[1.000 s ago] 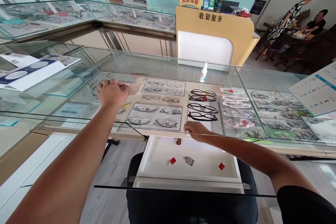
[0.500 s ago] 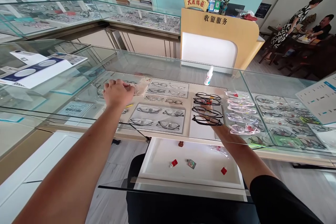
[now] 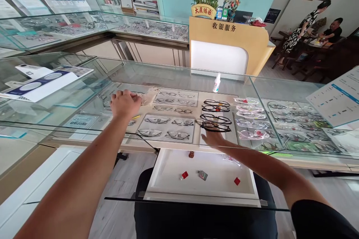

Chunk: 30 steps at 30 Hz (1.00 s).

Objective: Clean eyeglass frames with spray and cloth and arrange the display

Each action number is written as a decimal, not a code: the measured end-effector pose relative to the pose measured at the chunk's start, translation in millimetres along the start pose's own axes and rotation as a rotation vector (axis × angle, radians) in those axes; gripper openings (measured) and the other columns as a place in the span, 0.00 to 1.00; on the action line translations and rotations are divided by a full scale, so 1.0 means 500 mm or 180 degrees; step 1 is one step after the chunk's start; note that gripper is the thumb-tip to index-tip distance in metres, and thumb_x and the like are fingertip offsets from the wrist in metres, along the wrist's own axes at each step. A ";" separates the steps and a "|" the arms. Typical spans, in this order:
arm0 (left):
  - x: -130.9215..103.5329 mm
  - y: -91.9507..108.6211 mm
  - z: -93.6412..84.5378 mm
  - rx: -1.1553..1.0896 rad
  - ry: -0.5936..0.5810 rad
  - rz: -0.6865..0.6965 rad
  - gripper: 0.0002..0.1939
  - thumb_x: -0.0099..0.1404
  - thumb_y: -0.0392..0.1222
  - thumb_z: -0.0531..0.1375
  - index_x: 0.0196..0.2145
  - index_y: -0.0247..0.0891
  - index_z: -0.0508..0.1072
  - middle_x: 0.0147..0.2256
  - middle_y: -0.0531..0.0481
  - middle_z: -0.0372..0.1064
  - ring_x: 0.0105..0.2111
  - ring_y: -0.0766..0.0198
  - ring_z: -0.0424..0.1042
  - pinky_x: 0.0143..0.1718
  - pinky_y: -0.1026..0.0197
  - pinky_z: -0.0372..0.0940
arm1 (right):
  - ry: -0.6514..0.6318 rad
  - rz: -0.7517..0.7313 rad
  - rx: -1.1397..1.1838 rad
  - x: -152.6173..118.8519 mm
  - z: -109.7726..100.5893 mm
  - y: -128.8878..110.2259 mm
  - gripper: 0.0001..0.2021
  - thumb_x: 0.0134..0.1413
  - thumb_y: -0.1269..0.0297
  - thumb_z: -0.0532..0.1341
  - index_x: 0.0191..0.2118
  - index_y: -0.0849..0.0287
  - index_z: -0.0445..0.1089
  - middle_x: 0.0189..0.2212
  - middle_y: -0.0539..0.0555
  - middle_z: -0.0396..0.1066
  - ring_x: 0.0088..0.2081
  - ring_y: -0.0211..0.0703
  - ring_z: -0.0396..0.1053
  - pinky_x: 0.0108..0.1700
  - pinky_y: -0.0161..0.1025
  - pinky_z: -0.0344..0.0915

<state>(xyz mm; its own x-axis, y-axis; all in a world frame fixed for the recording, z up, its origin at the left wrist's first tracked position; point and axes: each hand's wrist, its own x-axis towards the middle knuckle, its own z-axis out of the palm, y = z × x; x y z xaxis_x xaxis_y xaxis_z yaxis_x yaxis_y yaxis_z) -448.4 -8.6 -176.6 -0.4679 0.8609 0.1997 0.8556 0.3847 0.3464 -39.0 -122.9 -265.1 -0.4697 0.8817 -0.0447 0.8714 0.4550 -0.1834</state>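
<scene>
My left hand (image 3: 125, 104) is over the glass counter at left, fingers curled and closed. What they may hold is hidden. Close to its right side is a beige cloth or packet (image 3: 147, 96); contact between the two is unclear. My right hand (image 3: 213, 139) reaches in beneath the glass top, above a white tray (image 3: 206, 142). Several black eyeglasses (image 3: 215, 117) stand in a column over it and hide most of its fingers. Left of that column a thin brownish shape shows near the fingers, too small to name. Several clear and pink eyeglasses (image 3: 251, 114) stand just right.
Trays of eyeglasses (image 3: 166, 129) lie inside the case. A white bottle (image 3: 216, 83) and a folded card (image 3: 47, 84) are on the glass. Below, an open drawer (image 3: 168, 185) holds small red and grey items. Two people are near a table at far right.
My right hand has come back toward me and left under the black eyeglasses, its elbow swinging outward. My left hand stays in nearly the same place. The camera view has tilted slightly upward.
</scene>
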 end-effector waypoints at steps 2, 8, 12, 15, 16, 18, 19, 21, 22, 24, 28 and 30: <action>-0.001 0.001 0.000 0.0060 -0.0026 0.0025 0.26 0.76 0.49 0.55 0.62 0.30 0.78 0.69 0.24 0.68 0.71 0.28 0.63 0.70 0.28 0.64 | -0.0321 -0.0081 0.0206 -0.012 0.010 -0.030 0.29 0.74 0.59 0.64 0.75 0.64 0.72 0.76 0.71 0.70 0.78 0.68 0.65 0.79 0.63 0.62; -0.001 0.001 0.002 0.0172 -0.0032 0.0021 0.30 0.77 0.50 0.52 0.65 0.29 0.77 0.70 0.22 0.66 0.72 0.26 0.62 0.70 0.28 0.63 | -0.1500 -0.0986 0.1157 -0.191 -0.105 -0.106 0.31 0.78 0.50 0.59 0.75 0.65 0.70 0.79 0.71 0.64 0.82 0.69 0.54 0.82 0.67 0.57; 0.000 -0.002 0.006 0.0149 0.0003 0.0052 0.30 0.76 0.50 0.53 0.64 0.28 0.77 0.70 0.21 0.67 0.71 0.26 0.63 0.69 0.28 0.64 | -0.0768 -0.1252 0.1085 -0.222 -0.248 -0.111 0.32 0.82 0.48 0.57 0.79 0.61 0.66 0.80 0.68 0.63 0.84 0.67 0.50 0.83 0.68 0.56; -0.002 -0.002 0.006 0.0107 0.0028 0.0071 0.29 0.76 0.50 0.54 0.64 0.28 0.77 0.69 0.20 0.68 0.71 0.26 0.64 0.69 0.28 0.64 | 0.0189 -0.1040 0.0669 -0.158 -0.334 -0.055 0.30 0.84 0.47 0.54 0.80 0.54 0.66 0.80 0.64 0.63 0.83 0.68 0.50 0.83 0.74 0.54; -0.002 -0.002 0.006 0.0088 0.0040 0.0072 0.29 0.75 0.49 0.54 0.64 0.27 0.77 0.69 0.20 0.68 0.71 0.26 0.64 0.69 0.27 0.64 | 0.0375 -0.0980 0.0504 -0.126 -0.355 -0.027 0.29 0.84 0.47 0.53 0.77 0.55 0.69 0.79 0.64 0.64 0.83 0.70 0.50 0.83 0.75 0.53; -0.003 -0.002 0.006 0.0056 0.0066 0.0072 0.29 0.75 0.49 0.55 0.64 0.27 0.76 0.69 0.20 0.68 0.71 0.26 0.64 0.69 0.27 0.64 | 0.0418 -0.0875 0.0234 -0.054 -0.384 0.032 0.27 0.84 0.50 0.50 0.71 0.57 0.75 0.75 0.66 0.68 0.81 0.70 0.54 0.80 0.75 0.55; -0.003 -0.001 0.005 0.0049 0.0069 0.0070 0.29 0.75 0.48 0.55 0.64 0.26 0.76 0.69 0.19 0.68 0.71 0.26 0.64 0.68 0.27 0.64 | 0.0332 -0.0785 0.0141 -0.018 -0.392 0.060 0.26 0.84 0.51 0.50 0.68 0.57 0.77 0.73 0.65 0.70 0.79 0.70 0.56 0.79 0.74 0.56; -0.002 -0.002 0.005 0.0047 0.0057 0.0075 0.30 0.76 0.48 0.54 0.65 0.24 0.75 0.70 0.18 0.67 0.71 0.25 0.63 0.69 0.26 0.64 | 0.0163 -0.0493 0.0028 0.046 -0.394 0.105 0.26 0.83 0.51 0.49 0.62 0.57 0.81 0.72 0.66 0.70 0.77 0.71 0.57 0.77 0.74 0.56; 0.000 -0.003 0.006 0.0046 0.0047 0.0083 0.30 0.76 0.49 0.54 0.65 0.23 0.75 0.70 0.18 0.66 0.72 0.25 0.62 0.69 0.27 0.64 | 0.0048 -0.0386 0.0015 0.071 -0.391 0.120 0.26 0.83 0.51 0.48 0.60 0.57 0.82 0.73 0.66 0.70 0.77 0.71 0.57 0.76 0.73 0.55; 0.002 -0.006 0.007 0.0045 0.0037 0.0100 0.31 0.76 0.50 0.55 0.66 0.23 0.75 0.70 0.17 0.66 0.72 0.25 0.62 0.69 0.27 0.64 | -0.0128 -0.0223 0.0016 0.111 -0.378 0.139 0.28 0.83 0.50 0.47 0.56 0.57 0.83 0.72 0.66 0.70 0.77 0.71 0.56 0.77 0.70 0.53; 0.007 -0.009 0.007 0.0062 0.0017 0.0095 0.31 0.76 0.51 0.55 0.64 0.25 0.76 0.70 0.18 0.67 0.72 0.26 0.62 0.69 0.27 0.64 | -0.0293 -0.0094 -0.0045 0.153 -0.350 0.152 0.30 0.83 0.49 0.46 0.55 0.57 0.84 0.71 0.67 0.71 0.77 0.72 0.55 0.76 0.68 0.51; 0.009 -0.009 0.007 0.0072 -0.0004 0.0081 0.30 0.76 0.51 0.55 0.64 0.26 0.76 0.69 0.19 0.67 0.71 0.26 0.62 0.69 0.27 0.64 | -0.0343 -0.0078 -0.0067 0.166 -0.340 0.157 0.31 0.83 0.49 0.45 0.54 0.57 0.85 0.71 0.68 0.70 0.77 0.73 0.55 0.76 0.68 0.51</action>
<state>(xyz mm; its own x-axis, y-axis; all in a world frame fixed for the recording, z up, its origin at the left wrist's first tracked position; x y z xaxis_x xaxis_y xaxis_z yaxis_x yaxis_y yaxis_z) -453.7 -5.5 -180.4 -0.4458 0.8709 0.2070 0.8720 0.3702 0.3204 14.5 7.0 -116.1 -0.5024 0.8522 -0.1460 0.8617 0.4798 -0.1650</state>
